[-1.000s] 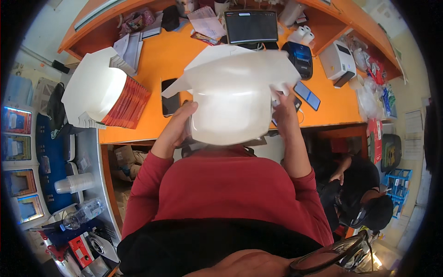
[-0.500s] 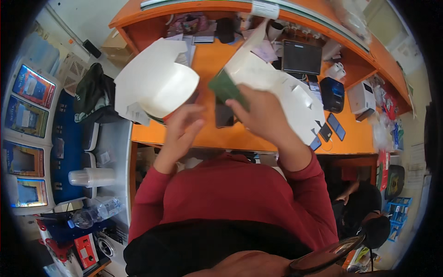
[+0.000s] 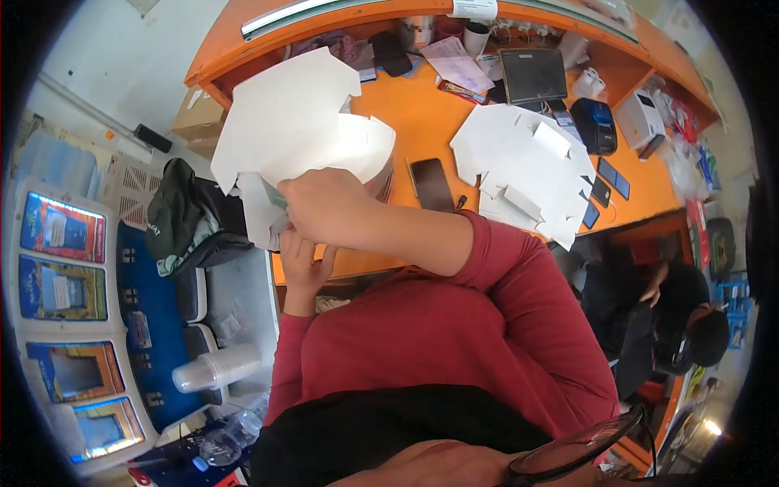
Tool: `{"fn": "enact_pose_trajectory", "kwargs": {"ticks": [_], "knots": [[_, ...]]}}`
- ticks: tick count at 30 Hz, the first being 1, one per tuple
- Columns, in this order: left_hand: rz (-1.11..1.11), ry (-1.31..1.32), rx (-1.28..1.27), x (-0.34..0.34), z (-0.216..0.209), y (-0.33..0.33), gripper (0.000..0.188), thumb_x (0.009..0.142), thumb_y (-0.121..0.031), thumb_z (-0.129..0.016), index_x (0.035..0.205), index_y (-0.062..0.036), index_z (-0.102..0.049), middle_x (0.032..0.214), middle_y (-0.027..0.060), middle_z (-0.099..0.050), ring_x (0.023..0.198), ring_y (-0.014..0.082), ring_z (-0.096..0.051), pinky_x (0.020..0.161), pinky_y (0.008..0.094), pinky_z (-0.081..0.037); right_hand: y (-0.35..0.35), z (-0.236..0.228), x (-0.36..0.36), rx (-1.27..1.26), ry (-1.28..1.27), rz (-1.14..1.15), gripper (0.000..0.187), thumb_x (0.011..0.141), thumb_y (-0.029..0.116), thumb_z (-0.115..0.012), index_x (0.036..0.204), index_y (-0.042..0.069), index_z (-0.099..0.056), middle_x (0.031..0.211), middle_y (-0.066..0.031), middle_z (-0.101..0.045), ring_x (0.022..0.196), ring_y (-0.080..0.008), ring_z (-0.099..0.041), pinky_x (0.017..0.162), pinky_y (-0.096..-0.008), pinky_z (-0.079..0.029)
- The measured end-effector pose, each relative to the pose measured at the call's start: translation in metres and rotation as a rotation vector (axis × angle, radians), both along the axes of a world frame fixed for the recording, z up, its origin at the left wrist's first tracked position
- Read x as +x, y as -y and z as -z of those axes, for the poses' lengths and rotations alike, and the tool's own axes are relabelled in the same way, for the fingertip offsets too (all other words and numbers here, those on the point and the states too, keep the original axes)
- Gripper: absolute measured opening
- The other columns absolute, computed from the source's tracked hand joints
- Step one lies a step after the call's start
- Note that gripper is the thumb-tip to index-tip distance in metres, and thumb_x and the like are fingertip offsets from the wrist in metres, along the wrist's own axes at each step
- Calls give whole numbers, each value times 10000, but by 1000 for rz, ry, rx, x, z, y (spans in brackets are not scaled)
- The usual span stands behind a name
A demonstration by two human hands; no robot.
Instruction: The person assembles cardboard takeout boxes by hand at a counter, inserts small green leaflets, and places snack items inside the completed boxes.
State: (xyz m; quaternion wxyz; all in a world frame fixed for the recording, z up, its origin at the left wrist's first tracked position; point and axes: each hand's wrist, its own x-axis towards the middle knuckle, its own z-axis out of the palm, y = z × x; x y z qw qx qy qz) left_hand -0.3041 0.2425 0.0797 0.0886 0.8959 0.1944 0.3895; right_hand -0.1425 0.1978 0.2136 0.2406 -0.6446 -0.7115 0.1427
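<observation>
Orange desk (image 3: 410,93) — white card stack (image 3: 284,114) toward its left end, my right hand (image 3: 318,203) curled round a green pad (image 3: 273,193) at the stack's near side — my left hand (image 3: 303,264), fingers parted, just below.

- Four bright picture panels (image 3: 63,227) stacked at the far left: each carries coloured lettering, bent by the lens and partly blurred.
- Dark green garment (image 3: 172,207) just right of the panels: a few pale capital letters near its left edge.
- Clear plastic bottle (image 3: 223,442) at lower left: whitish lettering on its side, indistinct.
- White notice (image 3: 475,8) at the top edge: rows of print, too small to read.
- Pinkish paper (image 3: 458,61) on the desk: fine print, illegible.
- Stack of white cartons (image 3: 284,105): reddish side mostly hidden, any wording unreadable.
</observation>
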Motion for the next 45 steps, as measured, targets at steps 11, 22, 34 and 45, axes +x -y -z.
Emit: {"fn": "enact_pose_trajectory", "kwargs": {"ticks": [11,22,34,45], "knots": [[119,171,22,11,10,0,244,696,-17,-779,867,-51,-609,950,94,-614,920,319,-554,852,400,-423,1,33,-1,-131,137,57,162,706,154,-671,780,19,-724,826,-186,-709,765,-311,-711,636,-394,-562],[148,188,-22,9,33,-8,248,736,-41,-750,957,-54,-639,960,115,-601,912,340,-566,957,487,-382,22,55,-11,-103,-69,101,452,922,430,-499,952,29,-706,989,-175,-691,819,-332,-682,729,-438,-534],[183,255,271,31,-7,49,348,737,-161,-827,990,-180,-589,1062,52,-534,1032,282,-535,948,474,-458,225,214,284,-318,-54,740,470,751,334,-763,1147,96,-675,1150,-142,-669,1069,-332,-620,939,-399,-482],[549,206,45,170,-22,139,336,774,-107,-766,1052,-104,-577,1034,116,-593,949,313,-596,863,484,-520,263,238,361,-298,-551,618,255,911,260,-626,1015,32,-673,919,-118,-686,849,-223,-617,796,-339,-483]]}}
